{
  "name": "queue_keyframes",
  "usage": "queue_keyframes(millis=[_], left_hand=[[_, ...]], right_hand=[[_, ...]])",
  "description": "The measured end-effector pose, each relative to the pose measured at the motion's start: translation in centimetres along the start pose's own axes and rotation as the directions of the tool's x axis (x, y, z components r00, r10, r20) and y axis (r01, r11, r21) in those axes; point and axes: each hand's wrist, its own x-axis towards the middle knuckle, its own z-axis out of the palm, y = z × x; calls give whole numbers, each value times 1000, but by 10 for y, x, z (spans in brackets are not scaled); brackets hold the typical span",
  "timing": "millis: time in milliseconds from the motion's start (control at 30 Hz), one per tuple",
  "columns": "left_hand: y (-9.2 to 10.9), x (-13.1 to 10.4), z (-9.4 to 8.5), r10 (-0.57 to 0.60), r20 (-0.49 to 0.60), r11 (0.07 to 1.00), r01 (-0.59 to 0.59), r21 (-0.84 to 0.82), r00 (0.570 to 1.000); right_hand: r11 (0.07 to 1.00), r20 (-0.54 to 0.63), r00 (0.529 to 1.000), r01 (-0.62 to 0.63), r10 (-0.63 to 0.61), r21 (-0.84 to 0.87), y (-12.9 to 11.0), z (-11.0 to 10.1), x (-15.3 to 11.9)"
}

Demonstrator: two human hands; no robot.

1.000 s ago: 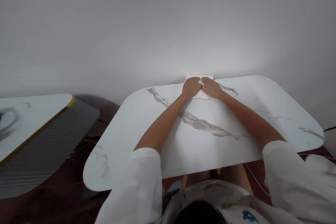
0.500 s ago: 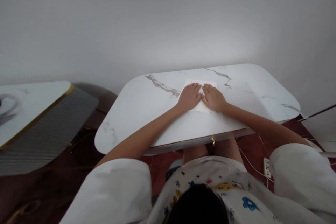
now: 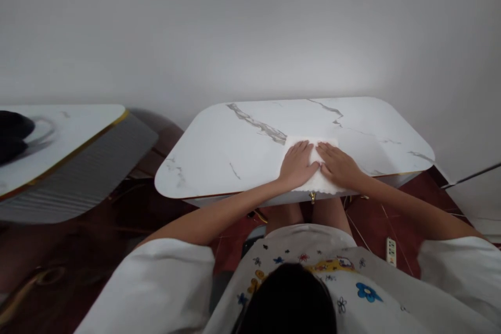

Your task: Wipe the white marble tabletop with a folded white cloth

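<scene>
A white cloth (image 3: 313,184) lies spread at the front edge of a white marble-patterned tabletop (image 3: 219,151), its scalloped near border hanging slightly past the edge. Flat on the cloth's left half rests my left hand (image 3: 298,166), fingers stretched out and pointing away from me. My right hand (image 3: 338,165) presses flat on the right half, angled inward. The two thumbs nearly meet in the middle. Both palms cover much of the cloth, and neither hand grasps it.
A gold drawer knob (image 3: 312,197) sits below the front edge. To the left stands a second marble-topped table (image 3: 78,130) with a dark object (image 3: 14,130) on it. A power strip (image 3: 391,251) lies on the red floor at the right. Behind the table rises a plain wall (image 3: 250,26).
Both hands have slid the cloth toward me, from the middle of the tabletop to its front edge. The view has shifted a little, showing more of the left table.
</scene>
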Motion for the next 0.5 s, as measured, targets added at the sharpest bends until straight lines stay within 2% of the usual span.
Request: queue_keyframes(millis=[133, 267, 367, 500], left_hand=[[21, 31, 16, -33, -21, 998, 31, -63, 999], [24, 72, 29, -77, -68, 994, 71, -87, 995], [9, 103, 31, -82, -106, 995, 76, -58, 991], [-31, 140, 29, -37, -176, 999, 42, 25, 984]], right_hand=[[1000, 46, 999, 19, -20, 24, 47, -6, 0], [999, 71, 997, 25, -28, 40, 91, -2, 24], [1000, 73, 997, 15, -17, 28, 109, 7, 56], [1000, 64, 998, 4, -3, -7, 119, 24, 112]])
